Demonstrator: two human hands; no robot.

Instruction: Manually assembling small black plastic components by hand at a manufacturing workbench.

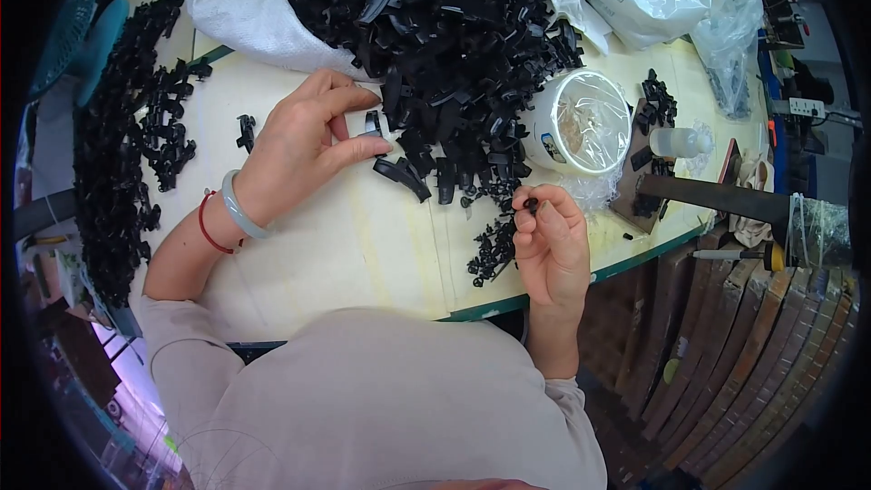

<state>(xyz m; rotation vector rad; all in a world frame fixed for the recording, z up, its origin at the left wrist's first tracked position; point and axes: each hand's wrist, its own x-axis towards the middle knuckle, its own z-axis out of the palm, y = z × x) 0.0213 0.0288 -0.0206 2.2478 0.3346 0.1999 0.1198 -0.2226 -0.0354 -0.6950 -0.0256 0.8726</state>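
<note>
My left hand [313, 132] reaches to the left edge of a big heap of black plastic parts [454, 36]. Its thumb and forefinger stand apart, with a small curved black part [372, 122] showing between them; a firm grip on it is not visible. Just below the thumb lies another curved black clip [402, 177]. Closer to the table's front edge, my right hand [552, 245] is raised palm-up and pinches a tiny black piece [531, 205] between thumb and fingertips. Beside that hand is a small pile of tiny black pieces [493, 249].
A white plastic-lined tub [590, 122] stands right of the heap, near a clear bottle [676, 142]. Assembled-looking black parts [163, 127] cover the table's left side. A white sack [245, 18] lies under the heap. A flat dark bar [708, 198] juts in from the right.
</note>
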